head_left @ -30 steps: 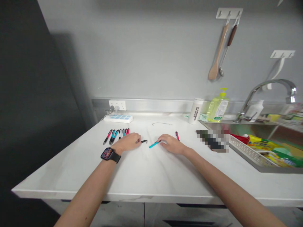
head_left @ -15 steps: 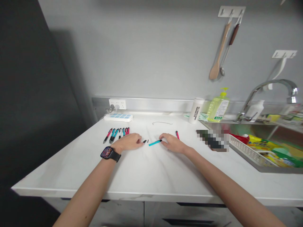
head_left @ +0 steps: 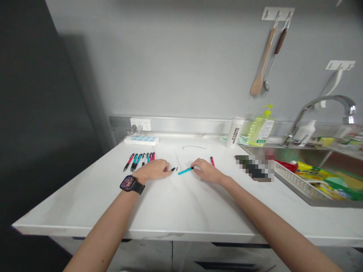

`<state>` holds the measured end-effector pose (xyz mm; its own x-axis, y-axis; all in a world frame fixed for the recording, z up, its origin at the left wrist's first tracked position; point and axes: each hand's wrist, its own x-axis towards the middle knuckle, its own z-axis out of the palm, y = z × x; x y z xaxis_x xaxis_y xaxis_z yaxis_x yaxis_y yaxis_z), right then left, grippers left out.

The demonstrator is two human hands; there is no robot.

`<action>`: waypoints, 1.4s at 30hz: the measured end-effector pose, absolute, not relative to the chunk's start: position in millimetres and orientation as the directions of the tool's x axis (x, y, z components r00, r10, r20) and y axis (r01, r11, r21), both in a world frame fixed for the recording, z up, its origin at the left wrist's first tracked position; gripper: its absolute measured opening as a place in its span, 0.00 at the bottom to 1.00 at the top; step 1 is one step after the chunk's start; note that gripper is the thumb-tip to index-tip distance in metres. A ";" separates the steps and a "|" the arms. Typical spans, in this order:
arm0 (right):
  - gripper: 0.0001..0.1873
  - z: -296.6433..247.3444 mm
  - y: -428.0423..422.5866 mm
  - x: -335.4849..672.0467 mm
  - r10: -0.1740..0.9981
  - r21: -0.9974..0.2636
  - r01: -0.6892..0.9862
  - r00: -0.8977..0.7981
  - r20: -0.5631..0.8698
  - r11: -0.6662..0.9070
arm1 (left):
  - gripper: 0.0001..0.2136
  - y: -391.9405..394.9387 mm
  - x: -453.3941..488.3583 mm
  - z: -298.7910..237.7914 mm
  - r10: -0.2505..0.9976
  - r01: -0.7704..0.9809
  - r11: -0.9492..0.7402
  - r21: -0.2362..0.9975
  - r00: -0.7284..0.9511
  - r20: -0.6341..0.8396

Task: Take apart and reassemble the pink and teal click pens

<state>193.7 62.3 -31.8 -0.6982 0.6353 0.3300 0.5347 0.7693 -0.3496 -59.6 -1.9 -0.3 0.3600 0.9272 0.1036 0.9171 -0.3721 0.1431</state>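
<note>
Pinches a thin, bright blue plastic tube (head_left: 184, 172) by its black end (head_left: 192, 168) in the right hand (head_left: 207, 171), pointing it longways toward eight o'clock. Holds a small black piece (head_left: 173, 169) in the left hand (head_left: 155, 169), at nine o'clock from the tube.

Black lettering (head_left: 234, 135) on white bottle (head_left: 235, 132); illegible

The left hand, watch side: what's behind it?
Just beyond the left hand, the upper ends of a blue pen and pinkish-red pens show on the white counter. The hand covers their lower ends; whatever else may lie behind it cannot be seen.
</note>
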 end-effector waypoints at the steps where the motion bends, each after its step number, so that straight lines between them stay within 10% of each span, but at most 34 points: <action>1: 0.11 -31.3 62.2 193.8 0.640 -0.349 0.541 -0.696 0.327 0.766 | 0.13 -2.3 -59.5 0.2 0.928 0.918 -0.371 0.139 0.360 0.102; 42: 0.19 -27.7 57.3 192.5 0.619 -0.408 0.483 -0.709 0.338 0.775 | 0.13 -1.3 -62.7 -1.3 0.936 0.926 -0.351 0.138 0.343 0.076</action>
<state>192.5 57.3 -27.7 -0.7085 0.6194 0.3381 0.4827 0.7749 -0.4080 -62.7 -1.3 -1.3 0.3432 0.9362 0.0763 0.9262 -0.3508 0.1382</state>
